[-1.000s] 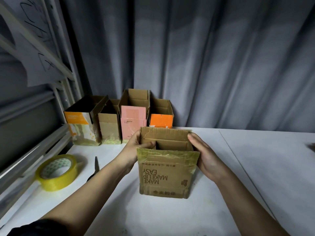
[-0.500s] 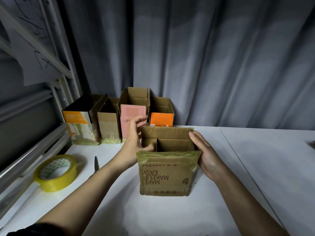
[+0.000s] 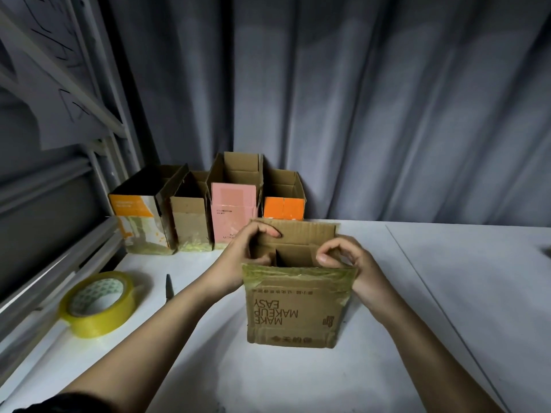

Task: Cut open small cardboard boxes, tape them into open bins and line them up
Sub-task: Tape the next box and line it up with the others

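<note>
Item: brown box (image 3: 293, 305), upright on the desk (image 3: 447, 293), open top, directly between my hands. Left hand (image 3: 243, 257) curls over its left wall; right hand (image 3: 354, 263) pinches the right rim. Row of bins (image 3: 208, 210) lies beyond and left, so I judge the left arm nearer; free slot right of the orange bin (image 3: 284, 208).

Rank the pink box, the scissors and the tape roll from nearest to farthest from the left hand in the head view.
Measured from the left hand, which grips the brown box:
1. Pink box, just behind the hand in the back row.
2. Scissors, on the table to its left.
3. Tape roll, farther left, near the table's edge.
</note>
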